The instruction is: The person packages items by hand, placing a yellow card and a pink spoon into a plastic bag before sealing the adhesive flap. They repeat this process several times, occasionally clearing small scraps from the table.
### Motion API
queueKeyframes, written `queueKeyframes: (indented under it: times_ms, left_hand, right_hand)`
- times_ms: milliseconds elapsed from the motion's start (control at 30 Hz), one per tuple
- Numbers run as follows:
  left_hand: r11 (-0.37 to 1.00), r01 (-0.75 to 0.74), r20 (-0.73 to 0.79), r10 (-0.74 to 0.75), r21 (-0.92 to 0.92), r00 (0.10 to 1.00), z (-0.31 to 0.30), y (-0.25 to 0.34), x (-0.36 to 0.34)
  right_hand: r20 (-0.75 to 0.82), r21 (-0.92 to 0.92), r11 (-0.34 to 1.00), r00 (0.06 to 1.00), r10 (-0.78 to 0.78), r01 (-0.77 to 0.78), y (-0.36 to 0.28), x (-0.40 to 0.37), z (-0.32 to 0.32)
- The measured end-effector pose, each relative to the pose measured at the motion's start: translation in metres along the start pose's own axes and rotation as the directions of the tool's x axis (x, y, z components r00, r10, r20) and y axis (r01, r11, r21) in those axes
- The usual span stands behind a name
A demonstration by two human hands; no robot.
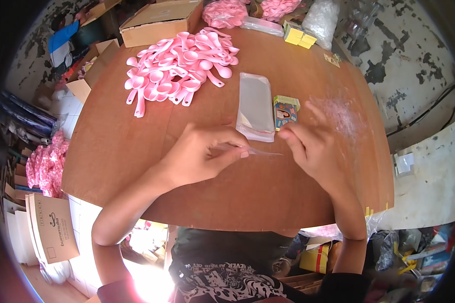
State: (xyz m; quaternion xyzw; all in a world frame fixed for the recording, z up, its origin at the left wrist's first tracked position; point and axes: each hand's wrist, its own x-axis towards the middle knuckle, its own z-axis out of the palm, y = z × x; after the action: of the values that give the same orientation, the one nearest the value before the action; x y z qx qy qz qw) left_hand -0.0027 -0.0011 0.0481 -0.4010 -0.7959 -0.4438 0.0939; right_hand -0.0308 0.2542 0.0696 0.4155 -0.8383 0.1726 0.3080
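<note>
Between the thumb and fingers of my left hand (205, 154) is a thin clear plastic bag (265, 152), its free end pointing right. My right hand (311, 144) is just right of the bag, thumb and index finger close together; whether anything is between them is too small to tell. Beyond my hands lies a stack of clear plastic bags (256, 106), with a small stack of printed cards (285, 112) against its right side. A pile of pink plastic spoons (179, 68) covers the table's far left part.
The brown table (121, 151) has a cardboard box (162, 22) at its back edge. Pink bundles (225, 13), yellow card stacks (299, 35) and a bulging clear bag (321, 22) stand at the back. Plastic scraps (345, 117) lie right. A person (60, 45) is far left.
</note>
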Motion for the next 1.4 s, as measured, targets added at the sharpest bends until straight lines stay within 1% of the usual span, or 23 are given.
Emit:
queueKeyframes:
  times_ms: [33, 67, 100, 133, 167, 200, 367, 433, 500, 567, 600, 667, 700, 733, 800, 867, 933, 967, 1000, 1100, 1167, 1267, 1400]
  left_hand:
    - [0.956, 0.168, -0.051, -0.186, -0.24, 0.981, 0.001, 0.0, -0.001]
    - [0.828, 0.304, -0.054, -0.371, -0.47, 0.927, 0.001, 0.0, -0.001]
    - [0.711, 0.29, -0.059, -0.423, -0.641, 0.904, 0.002, -0.006, -0.002]
    - [0.709, 0.291, -0.056, -0.422, -0.643, 0.905, 0.0, -0.008, -0.001]
    - [0.679, 0.312, -0.059, -0.463, -0.664, 0.884, -0.003, -0.01, 0.001]
    - [0.648, 0.332, -0.06, -0.505, -0.685, 0.861, -0.004, -0.011, 0.002]
    - [0.622, 0.444, 0.007, -0.577, -0.645, 0.817, -0.006, -0.019, -0.001]
    - [0.624, 0.402, -0.047, -0.576, -0.67, 0.816, -0.005, -0.016, -0.001]
    - [0.591, 0.444, -0.007, -0.606, -0.673, 0.796, -0.005, -0.016, -0.002]
    - [0.528, 0.496, 0.049, -0.649, -0.69, 0.759, -0.005, -0.016, -0.003]
    - [0.53, 0.495, 0.045, -0.65, -0.689, 0.758, -0.003, -0.017, -0.004]
    - [0.567, 0.538, 0.067, -0.647, -0.623, 0.76, 0.001, -0.019, -0.004]
    - [0.569, 0.542, 0.078, -0.642, -0.618, 0.763, 0.002, -0.015, -0.003]
    - [0.571, 0.542, 0.076, -0.642, -0.617, 0.763, 0.004, -0.013, -0.004]
    - [0.562, 0.558, 0.141, -0.616, -0.611, 0.775, 0.01, -0.01, -0.003]
    - [0.54, 0.576, 0.175, -0.619, -0.613, 0.766, 0.013, -0.003, -0.002]
    - [0.6, 0.527, 0.197, -0.528, -0.602, 0.826, 0.016, 0.001, -0.002]
    - [0.601, 0.529, 0.192, -0.534, -0.599, 0.823, 0.019, 0.001, -0.002]
    - [0.603, 0.53, 0.193, -0.533, -0.597, 0.824, 0.02, 0.0, -0.002]
    - [0.652, 0.5, 0.157, -0.511, -0.57, 0.845, 0.02, 0.0, 0.0]
    - [0.705, 0.548, 0.188, -0.525, -0.449, 0.83, 0.017, 0.003, 0.003]
    - [0.697, 0.591, 0.222, -0.552, -0.406, 0.804, 0.017, 0.008, 0.008]
    - [0.694, 0.575, 0.222, -0.536, -0.432, 0.814, 0.024, 0.014, 0.016]
  right_hand:
    - [0.104, -0.036, 0.987, 0.982, 0.158, -0.156, 0.012, -0.007, 0.001]
    - [0.107, -0.039, 0.987, 0.981, 0.161, -0.158, 0.023, -0.012, 0.004]
    - [0.192, 0.029, 0.963, 0.947, 0.258, -0.268, 0.034, -0.014, 0.007]
    - [0.28, 0.086, 0.921, 0.897, 0.343, -0.379, 0.045, -0.018, 0.011]
    - [0.227, 0.082, 0.963, 0.946, 0.232, -0.256, 0.054, -0.023, 0.016]
    - [0.229, 0.082, 0.962, 0.945, 0.235, -0.26, 0.057, -0.026, 0.019]
    - [0.286, 0.156, 0.903, 0.894, 0.346, -0.4, 0.062, -0.034, 0.024]
    - [0.277, 0.204, 0.893, 0.898, 0.341, -0.402, 0.065, -0.038, 0.025]
    - [0.265, 0.253, 0.881, 0.905, 0.334, -0.4, 0.063, -0.038, 0.024]
    - [0.061, 0.2, 0.877, 0.898, 0.435, -0.438, 0.054, -0.033, 0.016]
    - [0.06, 0.203, 0.878, 0.9, 0.431, -0.434, 0.047, -0.031, 0.01]
    - [-0.222, 0.338, 0.807, 0.792, 0.569, -0.485, 0.031, -0.028, -0.004]
    - [-0.254, 0.527, 0.763, 0.787, 0.563, -0.376, 0.025, -0.027, -0.006]
    - [-0.256, 0.527, 0.763, 0.787, 0.562, -0.374, 0.015, -0.025, -0.01]
    - [-0.117, 0.696, 0.599, 0.761, 0.638, -0.396, -0.003, -0.021, -0.014]
    - [-0.099, 0.713, 0.595, 0.787, 0.609, -0.371, -0.006, -0.023, -0.007]
    - [-0.022, 0.762, 0.508, 0.769, 0.639, -0.401, -0.01, -0.021, -0.001]
    - [0.02, 0.784, 0.469, 0.772, 0.635, -0.406, -0.008, -0.023, 0.001]
    - [0.017, 0.785, 0.469, 0.772, 0.636, -0.404, -0.006, -0.024, 0.0]
    - [0.111, 0.78, 0.452, 0.805, 0.582, -0.434, -0.002, -0.028, -0.001]
    - [0.108, 0.669, 0.603, 0.86, 0.5, -0.434, 0.002, -0.031, 0.0]
    - [0.08, 0.723, 0.548, 0.839, 0.538, -0.42, 0.0, -0.033, 0.003]
    - [0.056, 0.725, 0.553, 0.835, 0.547, -0.411, -0.011, -0.034, 0.004]
